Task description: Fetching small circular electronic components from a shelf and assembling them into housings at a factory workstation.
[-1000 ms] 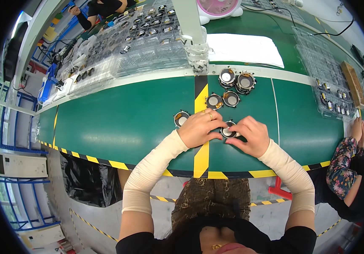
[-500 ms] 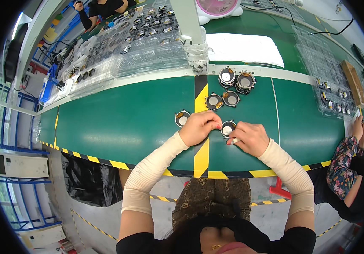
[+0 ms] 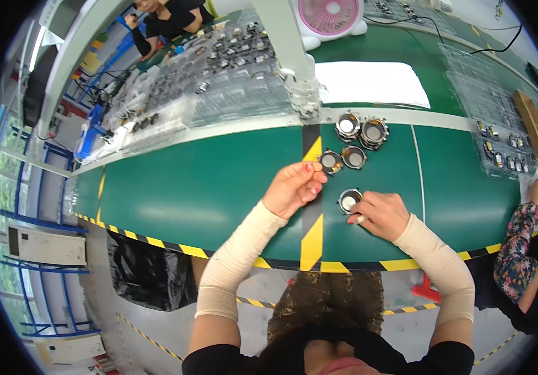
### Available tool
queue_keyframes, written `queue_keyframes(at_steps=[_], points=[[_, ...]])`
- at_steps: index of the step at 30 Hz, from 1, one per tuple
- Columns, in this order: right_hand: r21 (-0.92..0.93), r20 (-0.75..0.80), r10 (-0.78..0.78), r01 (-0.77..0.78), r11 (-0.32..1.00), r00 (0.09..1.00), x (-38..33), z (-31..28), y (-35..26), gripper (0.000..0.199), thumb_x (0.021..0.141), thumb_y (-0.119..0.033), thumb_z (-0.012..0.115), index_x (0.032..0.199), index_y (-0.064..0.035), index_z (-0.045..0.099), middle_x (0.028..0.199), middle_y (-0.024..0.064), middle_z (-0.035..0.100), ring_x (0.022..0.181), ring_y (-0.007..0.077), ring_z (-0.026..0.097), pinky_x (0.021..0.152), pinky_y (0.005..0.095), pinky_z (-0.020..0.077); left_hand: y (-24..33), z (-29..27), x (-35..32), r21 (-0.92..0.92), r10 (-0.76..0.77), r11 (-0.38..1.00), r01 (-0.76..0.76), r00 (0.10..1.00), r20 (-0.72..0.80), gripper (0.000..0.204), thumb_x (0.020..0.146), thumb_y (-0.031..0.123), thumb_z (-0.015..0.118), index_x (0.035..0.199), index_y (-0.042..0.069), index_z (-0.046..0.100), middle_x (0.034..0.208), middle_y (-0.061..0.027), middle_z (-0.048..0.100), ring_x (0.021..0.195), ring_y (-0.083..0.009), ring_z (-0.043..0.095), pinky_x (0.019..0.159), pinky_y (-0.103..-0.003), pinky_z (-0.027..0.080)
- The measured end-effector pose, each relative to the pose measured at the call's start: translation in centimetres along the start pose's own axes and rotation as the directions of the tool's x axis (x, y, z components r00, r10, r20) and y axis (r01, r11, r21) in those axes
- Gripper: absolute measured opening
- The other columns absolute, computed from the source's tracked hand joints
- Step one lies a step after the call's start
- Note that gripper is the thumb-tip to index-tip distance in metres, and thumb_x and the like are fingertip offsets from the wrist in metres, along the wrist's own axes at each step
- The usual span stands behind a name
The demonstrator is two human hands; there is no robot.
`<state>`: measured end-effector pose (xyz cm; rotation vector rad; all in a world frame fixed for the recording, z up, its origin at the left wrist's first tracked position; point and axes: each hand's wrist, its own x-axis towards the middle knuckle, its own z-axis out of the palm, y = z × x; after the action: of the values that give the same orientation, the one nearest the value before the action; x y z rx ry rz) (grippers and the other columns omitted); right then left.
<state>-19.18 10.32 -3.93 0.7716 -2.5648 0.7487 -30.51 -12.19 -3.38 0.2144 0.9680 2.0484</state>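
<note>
My right hand (image 3: 380, 214) rests on the green bench with bent fingers gripping the right rim of a round watch case (image 3: 348, 200), dark-ringed with a pale disc inside. Something small and pale shows at one of its fingertips. My left hand (image 3: 294, 189) is raised to the left of that case, fingers curled and the index finger and thumb pinched; anything between them is too small to make out. Just beyond its fingertips stands another round case (image 3: 330, 162) with an orange-brown piece inside, beside a similar case (image 3: 353, 157).
Stacked round cases (image 3: 374, 133) stand farther back near a white post (image 3: 305, 100). White paper (image 3: 372, 84) and a pink fan (image 3: 328, 14) lie beyond the rail. Clear trays of small parts (image 3: 234, 94) fill the far left; more trays (image 3: 497, 134) stand right, near another person's arm (image 3: 519, 250).
My left hand has left the near watch case and moved up, away from it. My right hand stays at that case. The left-hand case seen earlier is no longer visible. The whole view has shifted slightly.
</note>
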Motion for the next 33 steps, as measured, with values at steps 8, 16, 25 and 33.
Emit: queue_keyframes(at_steps=[8, 16, 25, 33], points=[[0.016, -0.133, -0.020, 0.023, 1.000, 0.991, -0.4, 0.0, 0.2, 0.017, 0.073, -0.022, 0.074, 0.075, -0.0109, 0.061, 0.065, 0.0022, 0.049, 0.052, 0.0203, 0.054, 0.046, 0.0330, 0.0430, -0.6, -0.8, 0.2, -0.319, -0.015, 0.947, 0.044, 0.995, 0.094, 0.014, 0.099, 0.019, 0.048, 0.102, 0.007, 0.054, 0.088, -0.0054, 0.056, 0.068, -0.0098, 0.045, 0.056, -0.019, 0.039], [0.014, -0.130, -0.046, 0.049, 0.999, 0.990, -0.3, -0.1, 0.4, 0.019, 0.072, -0.021, 0.075, 0.073, -0.0103, 0.060, 0.063, 0.0021, 0.048, 0.053, 0.0196, 0.054, 0.046, 0.0328, 0.0427, 0.7, -0.8, 0.4, -0.316, 0.057, 0.947, -0.062, 0.998, -0.025, 0.023, 0.098, 0.032, 0.048, 0.090, 0.011, 0.053, 0.076, -0.0016, 0.051, 0.061, -0.0091, 0.041, 0.048, -0.019, 0.034], [-0.053, -0.065, -0.010, 0.007, 0.999, 0.998, -0.3, -0.4, 0.7, 0.025, 0.071, -0.026, 0.076, 0.071, -0.0107, 0.057, 0.063, 0.0022, 0.051, 0.055, 0.0204, 0.057, 0.047, 0.0333, 0.0433, 2.2, -2.0, 0.4, -0.287, 0.194, 0.933, -0.218, 0.975, -0.109, 0.028, 0.099, 0.035, 0.044, 0.090, 0.010, 0.053, 0.071, -0.0015, 0.047, 0.058, -0.0094, 0.038, 0.046, -0.019, 0.032], [0.032, -0.177, 0.072, -0.068, 0.997, 0.982, -0.2, -0.5, 0.8, 0.022, 0.073, -0.024, 0.075, 0.074, -0.0098, 0.059, 0.065, 0.0040, 0.057, 0.056, 0.0226, 0.058, 0.048, 0.0339, 0.0438, 1.6, -0.9, 0.5, 0.225, 0.344, 0.923, -0.311, 0.931, -0.126, 0.020, 0.098, 0.027, 0.049, 0.105, 0.009, 0.055, 0.075, -0.0027, 0.057, 0.061, -0.0094, 0.049, 0.052, -0.020, 0.037]])
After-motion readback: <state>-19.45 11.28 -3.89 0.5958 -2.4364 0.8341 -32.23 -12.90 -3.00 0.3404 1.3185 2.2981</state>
